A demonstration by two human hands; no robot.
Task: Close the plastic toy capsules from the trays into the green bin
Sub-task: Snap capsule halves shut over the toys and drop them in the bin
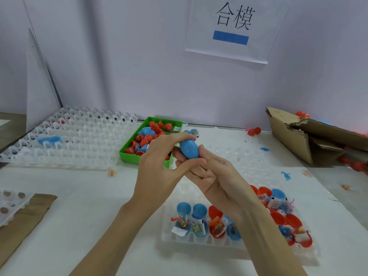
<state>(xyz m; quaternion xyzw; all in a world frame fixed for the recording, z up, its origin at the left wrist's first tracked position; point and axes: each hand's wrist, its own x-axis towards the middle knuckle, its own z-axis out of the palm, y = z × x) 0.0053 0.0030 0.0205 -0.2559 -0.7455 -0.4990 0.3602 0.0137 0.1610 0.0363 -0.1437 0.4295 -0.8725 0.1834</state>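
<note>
At centre frame, a blue capsule (pixel 189 148) is gripped by curled fingers of the left hand (pixel 159 168) and right hand (pixel 207 176); halves are best squeezed squarely until seated, then dropped into the green bin (pixel 127 154) behind.

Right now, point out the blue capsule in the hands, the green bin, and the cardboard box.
blue capsule (pixel 189 149): head view, middle of its shell
green bin (pixel 129 154): head view, near front wall
cardboard box (pixel 288 134): head view, left outer flap

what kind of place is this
Probably a small toy-packing workstation: a white cell tray of open toy-filled capsules, a green bin of closed ones, and a printed sign on the partition wall.
</note>
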